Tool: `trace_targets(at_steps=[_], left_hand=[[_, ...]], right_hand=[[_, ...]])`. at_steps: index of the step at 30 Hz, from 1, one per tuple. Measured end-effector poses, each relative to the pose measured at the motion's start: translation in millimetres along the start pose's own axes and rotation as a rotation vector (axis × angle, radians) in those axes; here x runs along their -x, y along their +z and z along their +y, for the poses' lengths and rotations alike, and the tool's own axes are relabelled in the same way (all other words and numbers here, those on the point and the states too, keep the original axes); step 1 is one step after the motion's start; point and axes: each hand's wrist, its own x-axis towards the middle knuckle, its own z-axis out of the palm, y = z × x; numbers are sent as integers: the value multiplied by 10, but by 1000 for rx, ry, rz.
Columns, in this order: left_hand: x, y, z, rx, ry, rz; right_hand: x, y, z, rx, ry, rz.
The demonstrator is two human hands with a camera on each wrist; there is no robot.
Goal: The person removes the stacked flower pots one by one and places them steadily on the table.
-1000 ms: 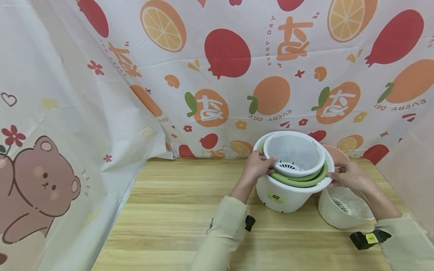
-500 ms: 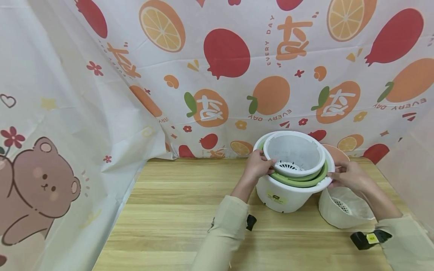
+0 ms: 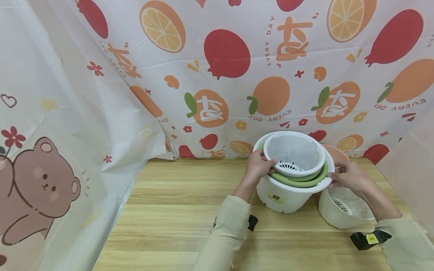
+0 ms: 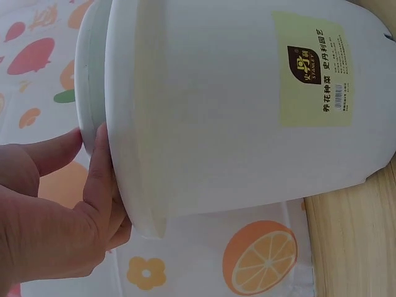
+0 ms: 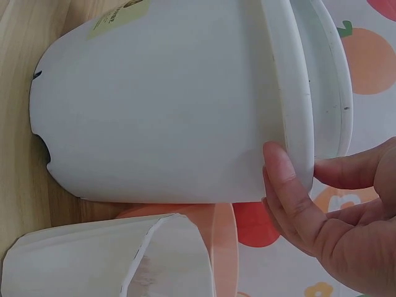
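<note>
A large white flower pot [image 3: 281, 195] with a yellow label [image 4: 312, 68] stands upright on the table. Nested in it are a green pot [image 3: 298, 183] and, on top, a smaller white flower pot [image 3: 298, 150] with a slotted bottom. My left hand [image 3: 256, 165] pinches the smaller white pot's rim at its left, thumb on the rim and fingers in the gap beside the larger rim. My right hand [image 3: 350, 176] grips the large pot's rim at the right; in the right wrist view, its fingers [image 5: 281, 170] lie under the rim and the thumb over it.
A cream pleated pot [image 3: 342, 212] with a grid bottom stands right of the stack, below my right forearm. Behind it shows part of an orange pot [image 3: 335, 152]. A fruit-print sheet [image 3: 217, 94] hangs behind the wooden table [image 3: 176, 210].
My left forearm has shifted very slightly to the right. Both hands keep their places on the rims, and the stacked pots stay where they were.
</note>
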Motion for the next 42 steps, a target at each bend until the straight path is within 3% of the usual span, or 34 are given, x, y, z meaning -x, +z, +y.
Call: trace_targets(at_steps=[9,25,42], left_hand=[[18,13,14,-95,9,22],[1,18,30,-71,-9,-5],[-13,5,37,-135,-21,-34]], right_hand=[[-5,4,6,-13,-6,2],[-2,8,19,-30,-22,15],[2,15,16,7,-17,5]])
